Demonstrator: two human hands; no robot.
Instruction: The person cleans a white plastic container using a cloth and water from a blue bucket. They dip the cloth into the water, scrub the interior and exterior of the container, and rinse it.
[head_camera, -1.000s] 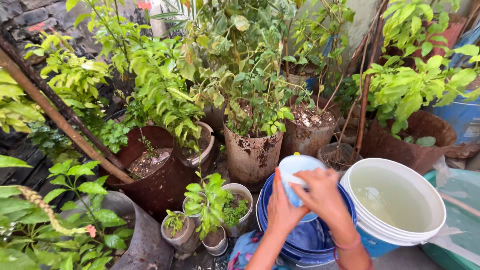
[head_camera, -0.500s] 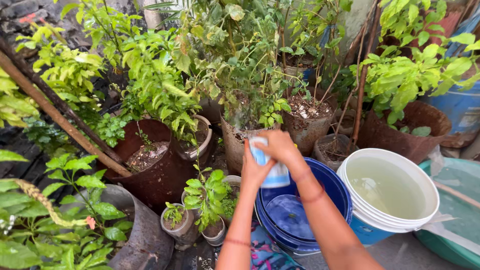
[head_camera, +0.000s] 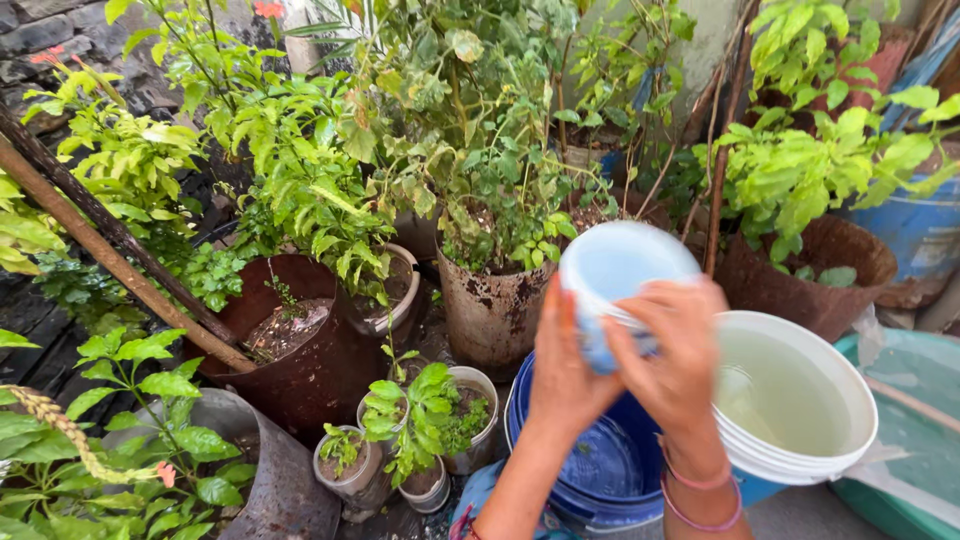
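A light blue plastic mug (head_camera: 620, 275) is held up with its round bottom toward the camera, above the blue bucket (head_camera: 600, 470). My left hand (head_camera: 565, 370) presses its left side and my right hand (head_camera: 675, 350) wraps its right side and front. Pink bangles ring my right wrist. Right of the hands stands a white bucket (head_camera: 800, 455) filled with pale water. A rusty metal plant pot (head_camera: 490, 305) stands just behind the mug.
Leafy plants in rusty tins crowd the back and left, among them a large brown pot (head_camera: 300, 345) and small pots (head_camera: 430, 445) by the blue bucket. A rusty pipe (head_camera: 110, 240) slants across the left. A green tub (head_camera: 915, 430) sits far right.
The mug, tipped toward the rusty pot half a second ago, has swung back right and up over the blue bucket, both hands still on it.
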